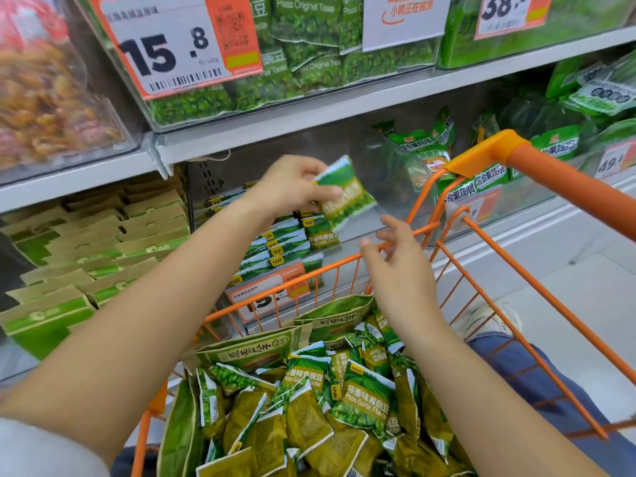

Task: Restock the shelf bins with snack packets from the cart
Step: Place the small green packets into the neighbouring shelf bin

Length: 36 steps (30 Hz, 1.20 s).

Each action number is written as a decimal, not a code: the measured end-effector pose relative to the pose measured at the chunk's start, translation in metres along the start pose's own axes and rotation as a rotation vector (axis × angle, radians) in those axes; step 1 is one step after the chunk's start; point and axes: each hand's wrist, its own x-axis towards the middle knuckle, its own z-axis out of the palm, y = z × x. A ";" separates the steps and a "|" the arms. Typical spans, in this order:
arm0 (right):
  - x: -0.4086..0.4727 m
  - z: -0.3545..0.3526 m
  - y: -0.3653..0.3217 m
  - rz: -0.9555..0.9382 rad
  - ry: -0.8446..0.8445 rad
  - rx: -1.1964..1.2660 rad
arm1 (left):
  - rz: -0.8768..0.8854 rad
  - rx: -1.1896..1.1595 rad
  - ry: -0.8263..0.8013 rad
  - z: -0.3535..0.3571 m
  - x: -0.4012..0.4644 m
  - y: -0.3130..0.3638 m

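Note:
My left hand pinches a small green pea snack packet and holds it up in front of the clear shelf bin, above the rows of garlic pea packets stacked inside. My right hand hovers over the front rim of the orange cart, fingers loosely spread and holding nothing. Inside the cart lies a heap of green garlic-flavour pea packets along with larger green bags.
A clear bin of original-taste pea packets with a 15.8 price card sits on the shelf above. Green-and-tan boxes fill the shelf at left. Another clear bin of green packets stands at right, behind the cart handle.

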 end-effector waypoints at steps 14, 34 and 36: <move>-0.008 0.012 0.004 -0.267 -0.168 -0.592 | 0.028 1.228 -0.038 0.028 0.022 -0.054; -0.011 -0.053 -0.031 -0.115 -0.219 -0.696 | 0.230 0.524 0.175 0.039 -0.124 -0.026; -0.025 -0.052 -0.029 -0.131 -0.428 -0.975 | 0.209 0.544 0.053 0.053 -0.139 -0.045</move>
